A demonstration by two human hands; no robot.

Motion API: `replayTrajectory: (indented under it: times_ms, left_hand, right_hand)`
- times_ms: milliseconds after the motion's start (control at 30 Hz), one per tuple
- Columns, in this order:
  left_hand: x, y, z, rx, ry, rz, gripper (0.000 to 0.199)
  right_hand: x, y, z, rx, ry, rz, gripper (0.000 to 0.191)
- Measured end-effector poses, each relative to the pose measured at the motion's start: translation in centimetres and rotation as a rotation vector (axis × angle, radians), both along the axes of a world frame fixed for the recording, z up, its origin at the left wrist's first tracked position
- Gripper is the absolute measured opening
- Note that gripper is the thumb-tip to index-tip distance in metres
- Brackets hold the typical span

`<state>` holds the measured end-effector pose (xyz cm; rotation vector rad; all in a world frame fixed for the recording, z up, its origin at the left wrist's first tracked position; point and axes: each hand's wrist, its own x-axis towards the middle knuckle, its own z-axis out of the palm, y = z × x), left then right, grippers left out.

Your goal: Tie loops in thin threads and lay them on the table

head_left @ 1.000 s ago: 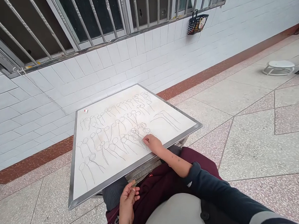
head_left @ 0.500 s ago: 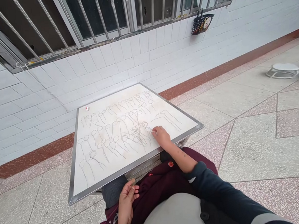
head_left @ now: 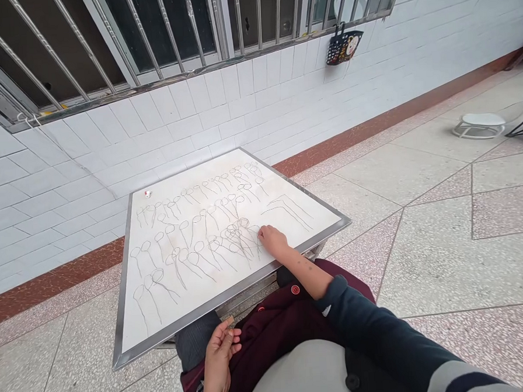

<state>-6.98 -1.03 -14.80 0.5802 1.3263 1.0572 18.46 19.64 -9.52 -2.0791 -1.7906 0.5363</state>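
Note:
Rows of thin dark looped strands (head_left: 198, 246), wire or thread, lie on a white metal-edged table (head_left: 132, 320). My right hand (head_left: 272, 241) rests over the table's near right part, fingertips pinched together at the edge of a loop. Whatever is between those fingertips is too small to make out. A denser cluster of loops (head_left: 237, 232) lies just left of it. Below the table's near edge, over my lap, my left hand (head_left: 220, 351) is closed, with a small flat tan piece (head_left: 227, 321) between thumb and fingers.
Beyond the right hand lie several longer bent strands (head_left: 288, 206). A small red-and-white item (head_left: 148, 194) sits at the far left corner. A tiled wall with a barred window stands behind the table. A white stool (head_left: 479, 125) is on the floor at right.
The view has shifted slightly. My right fingers, slightly apart before, have closed together beside the loop. My left hand keeps its hold on the tan piece.

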Motion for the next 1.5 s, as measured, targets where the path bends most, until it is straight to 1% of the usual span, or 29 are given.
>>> replayTrajectory:
  times_ms: [167,267,333,400,567,700,833,967,1033,1100,1167,1200,1267,1300,1333,1367,1400,1433,1500]
  left_hand:
    - [-0.3,-0.1,-0.4,0.011,-0.014,-0.003,0.055]
    - [-0.4,-0.1,-0.6,0.023,-0.024,-0.006,0.055]
    - [-0.5,-0.1,-0.8,0.031,-0.031,-0.006,0.055]
    - [-0.5,-0.1,-1.1,0.04,-0.038,-0.006,0.055]
    - [-0.7,-0.3,-1.7,0.063,-0.056,-0.001,0.054]
    - [-0.8,-0.5,-1.6,0.072,-0.058,-0.006,0.054]
    - [-0.6,-0.5,-1.2,0.074,-0.051,-0.009,0.053]
    - [-0.1,-0.9,-0.4,0.093,-0.027,-0.004,0.051]
    - [0.1,-1.1,0.7,0.111,-0.006,-0.002,0.049]
    - [0.0,-1.0,2.9,0.139,0.016,0.001,0.047]
    - [-0.2,-0.4,6.2,0.194,0.038,0.024,0.047]
    - [-0.2,0.1,8.1,0.266,0.087,0.08,0.047]
    - [0.0,1.3,11.8,0.399,0.144,0.144,0.048]
    - [0.2,2.0,13.3,0.45,0.157,0.176,0.047]
    - [0.7,2.6,14.5,0.488,0.158,0.178,0.047]
    - [1.2,3.1,15.4,0.517,0.146,0.172,0.046]
    - [1.8,3.4,15.8,0.53,0.124,0.177,0.045]
    - [2.5,3.6,16.0,0.532,0.093,0.201,0.041]
    - [3.8,3.7,15.7,0.529,0.014,0.276,0.032]
  right_hand:
    - [-2.4,-0.2,1.0,0.04,-0.031,0.073,0.014]
    - [-3.9,-0.5,1.3,0.087,-0.046,0.139,0.013]
    - [-4.3,-0.4,1.3,0.096,-0.05,0.164,0.012]
    - [-4.1,-0.1,1.4,0.089,-0.049,0.158,0.014]
    - [-2.3,0.3,1.3,0.068,0.001,0.096,0.028]
    - [-1.6,-0.1,0.8,0.071,0.089,0.073,0.034]
    - [-1.8,-0.7,0.5,0.154,0.222,0.113,0.034]
    - [-2.6,-1.6,1.0,0.254,0.376,0.173,0.03]
    - [-3.1,-2.6,1.4,0.291,0.448,0.215,0.028]
    - [-3.7,-4.2,2.0,0.32,0.504,0.274,0.025]
    - [-4.3,-6.5,2.6,0.346,0.541,0.337,0.022]
    - [-4.6,-7.8,2.9,0.353,0.554,0.368,0.021]
    - [-5.1,-10.4,3.7,0.399,0.564,0.453,0.02]
    - [-5.3,-11.5,4.1,0.421,0.546,0.5,0.02]
    - [-5.5,-12.5,4.6,0.436,0.516,0.544,0.02]
    - [-5.7,-13.3,4.9,0.45,0.487,0.569,0.02]
    - [-5.8,-13.9,5.3,0.459,0.459,0.589,0.02]
    - [-5.9,-14.3,5.5,0.467,0.434,0.603,0.021]
    - [-5.9,-14.8,5.8,0.479,0.407,0.625,0.021]
